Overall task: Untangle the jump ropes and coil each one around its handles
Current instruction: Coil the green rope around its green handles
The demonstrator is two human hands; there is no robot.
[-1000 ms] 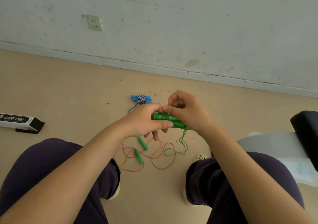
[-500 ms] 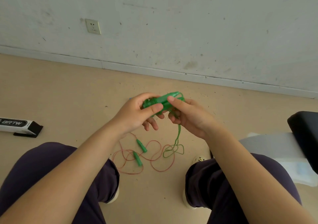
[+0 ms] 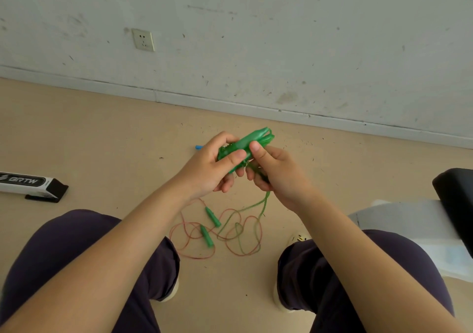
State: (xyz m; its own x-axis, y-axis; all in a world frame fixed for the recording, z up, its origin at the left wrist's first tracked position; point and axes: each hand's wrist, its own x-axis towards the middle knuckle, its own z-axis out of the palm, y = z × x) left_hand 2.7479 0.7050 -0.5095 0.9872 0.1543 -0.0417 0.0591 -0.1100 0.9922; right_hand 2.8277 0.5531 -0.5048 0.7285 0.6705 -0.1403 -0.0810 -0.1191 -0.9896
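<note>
Head view: my left hand (image 3: 208,166) grips the green handles (image 3: 245,146), thumb pressed across them, held above the floor (image 3: 102,140) between my knees. My right hand (image 3: 275,172) pinches the bundle with its thumb on top, fingers curled round the green rope (image 3: 263,204) that trails down to the floor. Below, the red rope (image 3: 194,253) lies looped with two small green handles (image 3: 208,226) on it. Bare floor runs ahead to the wall's edge; a white box (image 3: 30,185) sits well left, and a blue tip (image 3: 198,147) peeks out beside my left hand.
</note>
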